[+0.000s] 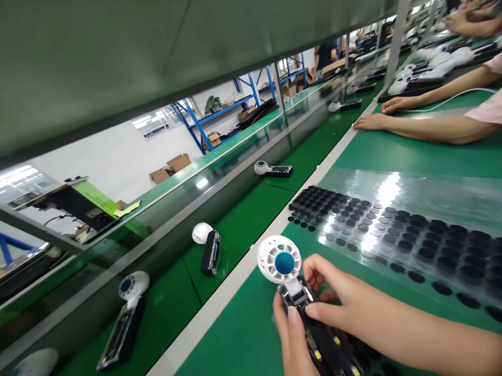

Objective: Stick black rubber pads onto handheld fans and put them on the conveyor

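Note:
A small handheld fan (278,258) with a white round head, a blue centre and a dark, partly see-through handle is held over the green bench (223,337). My left hand (293,340) is closed around the handle from the near left, thumb on its upper face. From the right, my right hand (332,292) grips the handle just below the head, its thumb on the front and some fingers curled behind. Small yellow parts show along the handle's lower portion, which runs out of the bottom of the view. Dark discs lie partly hidden beneath my right forearm.
Clear sheets of round black stickers (401,232) lie to the right. Beyond a pale rail (237,265), more fans (126,318) lie spaced along a green conveyor belt (169,317). A co-worker's hands (374,122) rest farther up the bench. A grey shelf (106,61) hangs overhead.

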### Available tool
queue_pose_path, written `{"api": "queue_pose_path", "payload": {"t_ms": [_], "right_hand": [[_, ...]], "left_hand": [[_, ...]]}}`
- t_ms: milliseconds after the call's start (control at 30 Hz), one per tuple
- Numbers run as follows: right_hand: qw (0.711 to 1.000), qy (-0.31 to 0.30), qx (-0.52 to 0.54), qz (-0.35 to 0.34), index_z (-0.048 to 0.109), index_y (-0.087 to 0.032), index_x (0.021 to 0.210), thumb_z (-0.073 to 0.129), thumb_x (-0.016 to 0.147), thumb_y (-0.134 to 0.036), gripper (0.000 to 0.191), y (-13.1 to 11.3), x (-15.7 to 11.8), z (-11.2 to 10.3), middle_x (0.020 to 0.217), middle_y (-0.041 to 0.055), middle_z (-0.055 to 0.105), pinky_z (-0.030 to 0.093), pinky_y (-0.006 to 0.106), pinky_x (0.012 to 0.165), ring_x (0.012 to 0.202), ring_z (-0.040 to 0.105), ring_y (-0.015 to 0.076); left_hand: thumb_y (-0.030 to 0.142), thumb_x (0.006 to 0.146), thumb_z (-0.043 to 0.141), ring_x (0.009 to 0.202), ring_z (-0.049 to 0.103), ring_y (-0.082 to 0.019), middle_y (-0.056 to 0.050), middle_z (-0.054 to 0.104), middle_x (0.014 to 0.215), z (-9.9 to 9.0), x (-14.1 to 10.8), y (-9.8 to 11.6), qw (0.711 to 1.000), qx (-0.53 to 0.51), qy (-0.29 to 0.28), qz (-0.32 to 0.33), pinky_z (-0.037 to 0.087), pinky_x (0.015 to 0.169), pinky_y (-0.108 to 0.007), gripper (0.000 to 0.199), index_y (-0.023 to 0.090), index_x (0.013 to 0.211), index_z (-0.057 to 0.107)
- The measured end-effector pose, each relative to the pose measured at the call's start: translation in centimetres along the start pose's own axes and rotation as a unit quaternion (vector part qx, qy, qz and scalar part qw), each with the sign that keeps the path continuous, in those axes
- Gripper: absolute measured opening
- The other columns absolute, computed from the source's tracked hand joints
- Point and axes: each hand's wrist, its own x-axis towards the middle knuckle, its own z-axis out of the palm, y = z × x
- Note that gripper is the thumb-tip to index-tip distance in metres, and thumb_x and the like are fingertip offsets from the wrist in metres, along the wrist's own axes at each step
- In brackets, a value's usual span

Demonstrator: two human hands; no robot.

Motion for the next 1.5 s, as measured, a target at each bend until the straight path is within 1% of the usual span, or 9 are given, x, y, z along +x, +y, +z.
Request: {"api": "queue_pose_path", "payload": {"t_ms": [200,467,667,800,900,1033,1167,1300,1500], "right_hand": [[0.996,0.048,-0.014,-0.072,0.043,-0.024,0.088,0.037,0.086,-0.028,0.008,1.4,1.7,-0.9,0.081,-0.0028,0.048,0.039,0.029,0.074,0.079,0.049,0.0146],[0.931,0.085,-0.313,-0.166,0.056,-0.022,0.096,0.042,0.082,-0.013,0.021,3.9,2.8,1.2,0.1,0.0043,0.052,0.043,0.036,0.082,0.095,0.049,0.0201],[0.9,0.148,-0.371,-0.174,0.059,-0.02,0.082,0.046,0.079,-0.004,0.021,4.9,3.8,2.1,0.095,0.0048,0.055,0.048,0.035,0.074,0.087,0.053,0.02],[0.899,0.163,-0.373,-0.158,0.056,-0.019,0.075,0.049,0.075,-0.003,0.018,4.9,4.4,2.3,0.087,0.0039,0.057,0.048,0.035,0.068,0.081,0.055,0.0205],[0.901,0.161,-0.373,-0.152,0.054,-0.019,0.076,0.049,0.075,-0.006,0.015,5.0,4.6,2.3,0.085,0.0039,0.057,0.048,0.035,0.066,0.079,0.055,0.0208],[0.905,0.161,-0.365,-0.146,0.052,-0.02,0.076,0.048,0.075,-0.005,0.015,5.2,4.6,2.2,0.085,0.0029,0.056,0.048,0.034,0.066,0.079,0.055,0.0199],[0.901,0.162,-0.369,-0.161,0.05,-0.02,0.074,0.048,0.074,-0.005,0.015,5.4,4.5,2.2,0.081,0.0019,0.056,0.047,0.033,0.065,0.077,0.055,0.0189],[0.897,0.166,-0.37,-0.174,0.048,-0.019,0.074,0.046,0.076,-0.005,0.015,5.4,4.4,2.2,0.079,0.0014,0.055,0.047,0.032,0.062,0.072,0.055,0.0172],[0.898,0.134,-0.37,-0.195,0.049,-0.019,0.07,0.046,0.072,-0.001,0.018,5.3,4.4,2.8,0.082,0.0031,0.057,0.047,0.034,0.069,0.077,0.056,0.0193]], "left_hand": [[0.047,0.067,0.062,0.061,0.064,-0.02,-0.005,0.063,0.08,-0.5,0.1,1.6,0.999,-0.002,-0.051,0.019,0.049,0.053,-0.027,0.048,0.022,0.101,0.039],[0.033,0.076,0.052,0.056,0.059,-0.015,-0.001,0.06,0.066,-3.9,2.8,8.7,0.978,0.109,0.09,0.155,0.045,0.051,-0.023,0.026,0.02,0.095,0.04],[0.034,0.085,0.043,0.065,0.06,-0.015,-0.004,0.059,0.082,-8.0,9.6,12.3,0.945,0.21,0.182,0.173,0.048,0.058,-0.028,0.032,0.018,0.112,0.037],[0.037,0.086,0.044,0.084,0.057,-0.018,-0.007,0.056,0.099,-10.2,15.1,15.7,0.888,0.349,0.249,0.165,0.048,0.074,-0.038,0.035,0.014,0.112,0.046],[0.032,0.084,0.051,0.106,0.048,-0.024,-0.009,0.049,0.118,-9.7,17.2,17.2,0.839,0.449,0.247,0.183,0.039,0.089,-0.048,0.034,0.015,0.113,0.048],[0.032,0.083,0.053,0.117,0.039,-0.026,-0.009,0.042,0.128,-5.9,18.0,16.2,0.811,0.52,0.162,0.213,0.03,0.097,-0.051,0.032,0.016,0.111,0.051],[0.03,0.081,0.056,0.103,0.051,-0.022,-0.008,0.056,0.107,-1.5,19.0,13.9,0.839,0.515,0.098,0.144,0.039,0.09,-0.046,0.024,0.013,0.097,0.057],[0.031,0.082,0.054,0.091,0.056,-0.02,-0.008,0.057,0.102,1.2,17.8,12.8,0.917,0.379,0.08,0.096,0.047,0.079,-0.039,0.025,0.012,0.1,0.055],[0.038,0.085,0.044,0.076,0.059,-0.013,-0.002,0.059,0.088,1.9,7.8,9.3,0.994,0.073,-0.031,0.081,0.051,0.075,-0.035,0.022,0.019,0.096,0.046]]}}
